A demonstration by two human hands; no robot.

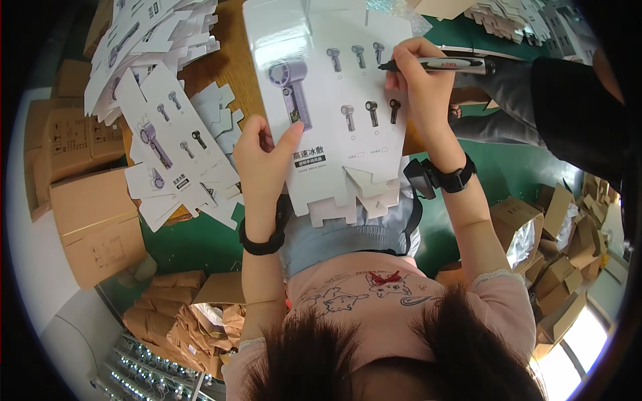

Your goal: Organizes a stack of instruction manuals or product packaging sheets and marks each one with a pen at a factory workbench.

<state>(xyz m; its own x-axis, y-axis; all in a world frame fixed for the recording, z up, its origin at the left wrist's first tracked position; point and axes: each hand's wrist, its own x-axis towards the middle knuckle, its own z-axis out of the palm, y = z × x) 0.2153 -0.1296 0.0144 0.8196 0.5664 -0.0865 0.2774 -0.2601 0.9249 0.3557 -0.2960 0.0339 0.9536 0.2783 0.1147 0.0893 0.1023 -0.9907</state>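
A flat white folding-carton blank [331, 90] lies in front of me, its notched flaps hanging over my lap. Purple and dark handheld fans are printed on it, with small circles below the small ones. My left hand [262, 160] grips its left edge, thumb on top near the large printed fan and fingers curled beneath. In my right hand [422, 83] is a black-and-white marker [455, 64], uncapped end pointing left. Its dark tip is beside the upper right printed fan; whether it touches the card, I cannot tell.
More printed carton blanks [164, 144] overlap at the left, below a tall stack [144, 50] of them. Brown cardboard boxes [97, 220] stand at left, others [518, 227] at right. Another person's grey-trousered leg [495, 100] is close on the right. Bubble wrap [401, 13] lies at the far edge.
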